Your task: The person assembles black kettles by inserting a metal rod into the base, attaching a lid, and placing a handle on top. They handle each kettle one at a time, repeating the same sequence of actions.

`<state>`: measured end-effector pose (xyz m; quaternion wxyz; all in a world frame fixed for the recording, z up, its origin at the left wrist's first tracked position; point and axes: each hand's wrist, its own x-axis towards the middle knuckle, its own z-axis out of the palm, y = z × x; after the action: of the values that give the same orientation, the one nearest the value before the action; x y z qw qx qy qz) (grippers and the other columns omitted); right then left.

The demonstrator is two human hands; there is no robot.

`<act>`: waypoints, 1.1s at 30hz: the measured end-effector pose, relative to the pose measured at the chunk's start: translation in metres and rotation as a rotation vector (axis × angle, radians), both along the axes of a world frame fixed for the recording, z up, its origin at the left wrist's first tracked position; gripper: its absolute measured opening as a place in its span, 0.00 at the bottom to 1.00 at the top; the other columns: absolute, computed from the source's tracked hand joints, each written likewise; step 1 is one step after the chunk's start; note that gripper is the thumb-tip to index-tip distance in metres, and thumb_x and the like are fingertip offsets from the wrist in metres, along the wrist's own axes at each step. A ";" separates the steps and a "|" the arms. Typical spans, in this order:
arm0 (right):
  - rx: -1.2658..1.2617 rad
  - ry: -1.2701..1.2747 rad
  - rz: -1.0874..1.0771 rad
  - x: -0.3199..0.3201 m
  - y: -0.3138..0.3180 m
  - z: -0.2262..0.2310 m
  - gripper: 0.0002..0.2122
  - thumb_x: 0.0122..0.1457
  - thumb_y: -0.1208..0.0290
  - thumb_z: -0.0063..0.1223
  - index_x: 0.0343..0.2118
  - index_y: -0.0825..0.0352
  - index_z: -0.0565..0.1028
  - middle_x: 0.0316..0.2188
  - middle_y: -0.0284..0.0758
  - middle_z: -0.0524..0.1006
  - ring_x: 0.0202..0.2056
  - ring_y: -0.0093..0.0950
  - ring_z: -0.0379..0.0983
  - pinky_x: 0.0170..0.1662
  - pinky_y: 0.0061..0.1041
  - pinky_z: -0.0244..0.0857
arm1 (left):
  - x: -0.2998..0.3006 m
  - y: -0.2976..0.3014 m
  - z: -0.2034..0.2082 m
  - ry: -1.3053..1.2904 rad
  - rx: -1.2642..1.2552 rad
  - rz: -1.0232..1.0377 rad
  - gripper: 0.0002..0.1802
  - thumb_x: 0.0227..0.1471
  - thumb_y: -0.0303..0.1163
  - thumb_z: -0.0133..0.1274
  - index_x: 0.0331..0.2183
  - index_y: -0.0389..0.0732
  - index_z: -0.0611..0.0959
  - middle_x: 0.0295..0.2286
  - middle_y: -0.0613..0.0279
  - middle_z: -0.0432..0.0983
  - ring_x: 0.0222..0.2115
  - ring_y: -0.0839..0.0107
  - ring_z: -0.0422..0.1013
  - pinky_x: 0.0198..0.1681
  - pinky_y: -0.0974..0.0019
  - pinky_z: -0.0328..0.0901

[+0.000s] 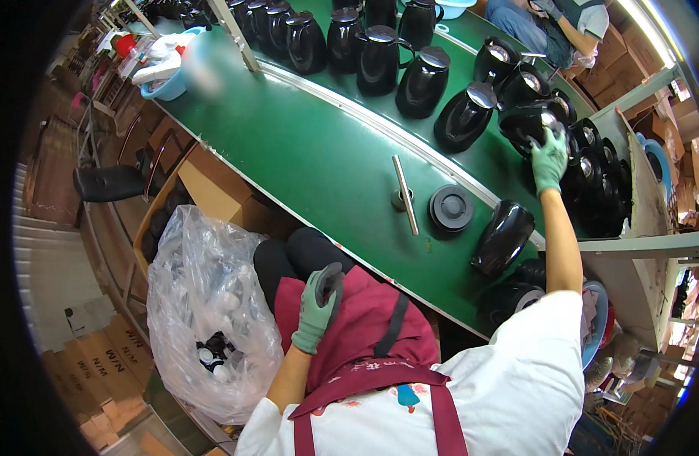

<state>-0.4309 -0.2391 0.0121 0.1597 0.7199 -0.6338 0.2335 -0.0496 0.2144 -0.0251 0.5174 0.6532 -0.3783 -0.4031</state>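
My left hand (313, 313), in a pale green glove, is held over my lap with its fingers closed round a dark round plastic piece (330, 284). Stretched out to the far right, my gloved right hand (550, 158) has its fingers curled on the end of a glossy black jug (526, 124) lying on its side among others. Nearer me on the green bench, another black jug body (503, 239) lies tipped over. Left of it sit a round black ribbed disc (450, 208) and a metal T-shaped tool (405, 194).
Several black jugs (377, 64) stand upright along the far side of the green bench (289, 129). An open clear plastic bag (205, 281) of small parts is at my left. Across the bench sits another person (570, 30). A metal post (234, 34) rises at the far left.
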 end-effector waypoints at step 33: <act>0.532 -0.171 0.055 0.081 0.169 -0.141 0.49 0.46 0.47 0.70 0.72 0.41 0.57 0.68 0.54 0.55 0.63 0.59 0.59 0.64 0.54 0.57 | -0.002 0.082 -0.039 1.100 -0.127 -0.105 0.33 0.70 0.43 0.40 0.70 0.40 0.58 0.68 0.51 0.54 0.67 0.56 0.56 0.70 0.50 0.54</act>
<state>-0.3499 -0.0699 -0.1287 -0.0955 0.7313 -0.6641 0.1228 -0.0515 0.2962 -0.0641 0.6563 0.2942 -0.1082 -0.6863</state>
